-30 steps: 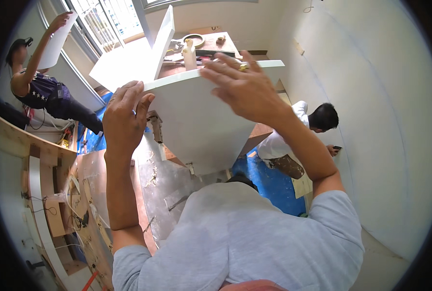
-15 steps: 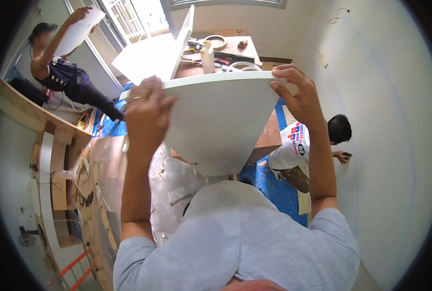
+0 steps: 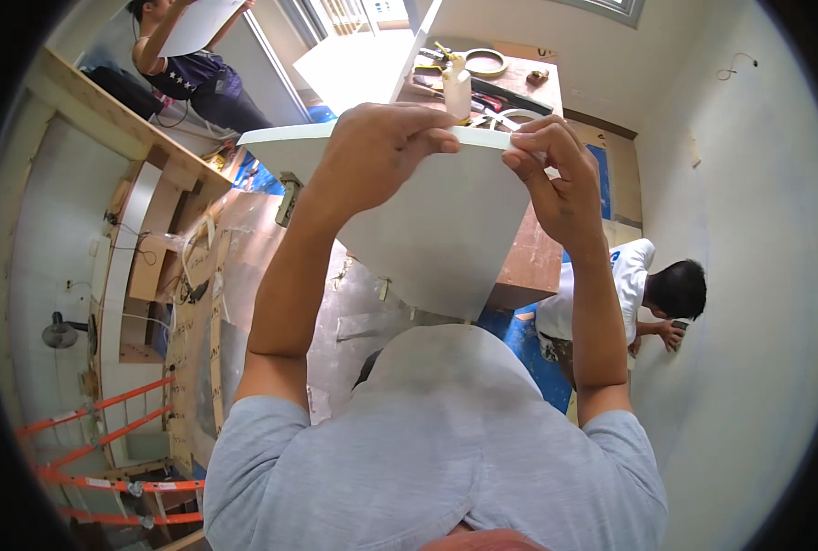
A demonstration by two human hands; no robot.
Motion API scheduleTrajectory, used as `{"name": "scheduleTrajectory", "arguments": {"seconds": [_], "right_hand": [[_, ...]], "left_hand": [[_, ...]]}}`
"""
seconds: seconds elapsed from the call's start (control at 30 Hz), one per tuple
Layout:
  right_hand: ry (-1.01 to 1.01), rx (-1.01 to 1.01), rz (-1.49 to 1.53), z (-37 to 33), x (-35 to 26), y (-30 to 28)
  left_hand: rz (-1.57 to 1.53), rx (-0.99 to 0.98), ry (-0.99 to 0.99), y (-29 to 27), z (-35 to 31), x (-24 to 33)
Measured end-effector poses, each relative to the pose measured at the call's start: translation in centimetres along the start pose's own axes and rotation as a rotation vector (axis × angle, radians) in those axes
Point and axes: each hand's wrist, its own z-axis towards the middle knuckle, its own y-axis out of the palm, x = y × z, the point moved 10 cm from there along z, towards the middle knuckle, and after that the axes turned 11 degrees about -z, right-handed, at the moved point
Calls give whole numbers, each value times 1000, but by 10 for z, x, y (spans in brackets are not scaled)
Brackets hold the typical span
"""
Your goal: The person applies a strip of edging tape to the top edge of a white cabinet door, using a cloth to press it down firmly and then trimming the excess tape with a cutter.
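A large white panel stands on edge before me, a pale narrow strip running along its top edge. My left hand bends over that edge right of its middle, thumb and fingers pinched on it. At the right-hand corner my right hand grips the same edge between curled fingers and thumb. Only a short stretch of edge shows between the two hands. Just beyond them, on a workbench, stands a cloudy plastic bottle with a yellowish top.
Rolls of pale banding and hand tools lie on the bench. A person crouches right, one hand holding a dark block against the wall. Another person at upper left holds a white sheet. An orange ladder is at lower left.
My left hand has slid right along the panel's top edge, closer to my right hand, which stays at the corner. The view has shifted, bringing more of the orange ladder in.
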Motion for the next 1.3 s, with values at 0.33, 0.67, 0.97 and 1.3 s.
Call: {"name": "scheduleTrajectory", "arguments": {"seconds": [0.33, 0.67, 0.97, 1.3], "right_hand": [[295, 187, 416, -13, 25, 14], [-59, 233, 175, -9, 11, 13], [-61, 202, 152, -6, 18, 17], [-76, 229, 115, -8, 26, 16]], "left_hand": [[61, -41, -20, 3, -2, 1], [214, 164, 302, 7, -20, 26], [-98, 227, 70, -21, -4, -14], [-72, 249, 194, -15, -15, -10]]}}
